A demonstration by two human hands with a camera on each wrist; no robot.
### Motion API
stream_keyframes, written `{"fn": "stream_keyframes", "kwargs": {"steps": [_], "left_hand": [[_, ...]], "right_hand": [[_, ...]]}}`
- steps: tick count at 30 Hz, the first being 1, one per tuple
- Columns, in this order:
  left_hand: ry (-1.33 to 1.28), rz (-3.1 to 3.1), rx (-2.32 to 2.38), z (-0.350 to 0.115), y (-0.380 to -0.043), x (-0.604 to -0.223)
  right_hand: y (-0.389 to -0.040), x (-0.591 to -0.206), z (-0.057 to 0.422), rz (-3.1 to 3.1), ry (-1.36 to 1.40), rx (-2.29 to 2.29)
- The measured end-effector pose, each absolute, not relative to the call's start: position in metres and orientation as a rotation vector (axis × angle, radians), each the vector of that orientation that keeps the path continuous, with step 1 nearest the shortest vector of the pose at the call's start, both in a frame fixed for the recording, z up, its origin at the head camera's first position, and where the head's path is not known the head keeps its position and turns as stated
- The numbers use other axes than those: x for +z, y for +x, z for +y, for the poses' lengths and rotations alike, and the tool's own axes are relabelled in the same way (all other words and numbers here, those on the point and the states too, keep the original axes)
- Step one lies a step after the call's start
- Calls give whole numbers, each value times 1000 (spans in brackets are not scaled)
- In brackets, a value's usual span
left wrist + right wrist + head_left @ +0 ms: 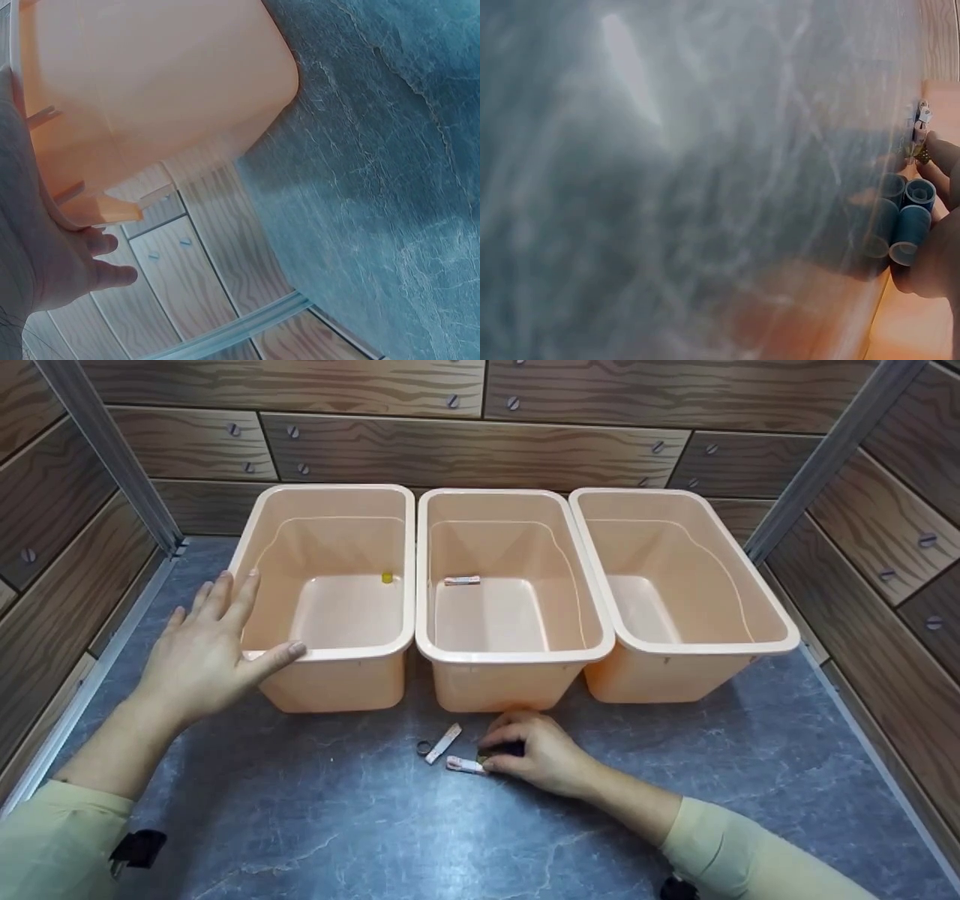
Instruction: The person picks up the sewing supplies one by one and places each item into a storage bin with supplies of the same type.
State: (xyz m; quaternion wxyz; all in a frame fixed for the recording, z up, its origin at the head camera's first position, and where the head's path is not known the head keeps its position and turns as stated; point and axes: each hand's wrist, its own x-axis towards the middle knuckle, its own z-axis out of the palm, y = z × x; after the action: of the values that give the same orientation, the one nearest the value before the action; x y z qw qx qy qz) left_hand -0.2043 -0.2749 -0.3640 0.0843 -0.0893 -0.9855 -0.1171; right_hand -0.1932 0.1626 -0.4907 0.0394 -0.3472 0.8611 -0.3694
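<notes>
My left hand (199, 656) lies with straight, spread fingers over the left rim and near corner of the left peach bin (330, 682). Low over the table, my right hand (536, 754) pinches a small gold, dimpled thimble (922, 154) between thumb and fingertips. Under that hand's curled fingers sit dark blue thread spools (911, 231) with pale ends, mostly hidden from the head view. Just left of the fingertips lie two small, white, printed strips, one flat (463, 765) and one slanted (443, 743). A dark ring (424, 748) is beside the slanted one.
A middle bin (517, 682) and a right bin (667, 679) stand in a row with the left one. The left bin contains a small yellow piece (387, 577); the middle one, a white printed strip (462, 580). Wood-patterned panels (480, 457) enclose the grey table (420, 840).
</notes>
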Motion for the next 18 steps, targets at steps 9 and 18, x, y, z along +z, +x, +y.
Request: {"fn": "stream_keyframes", "kwargs": {"steps": [9,18], "left_hand": [[-273,-2934,-339,-275,-204,-364],[-256,-2947,-351,-275,-203,-364]], "right_hand": [[-193,-490,163,2636,-1070,-1146],[-193,-491,162,2605,-1045,-1188]]}}
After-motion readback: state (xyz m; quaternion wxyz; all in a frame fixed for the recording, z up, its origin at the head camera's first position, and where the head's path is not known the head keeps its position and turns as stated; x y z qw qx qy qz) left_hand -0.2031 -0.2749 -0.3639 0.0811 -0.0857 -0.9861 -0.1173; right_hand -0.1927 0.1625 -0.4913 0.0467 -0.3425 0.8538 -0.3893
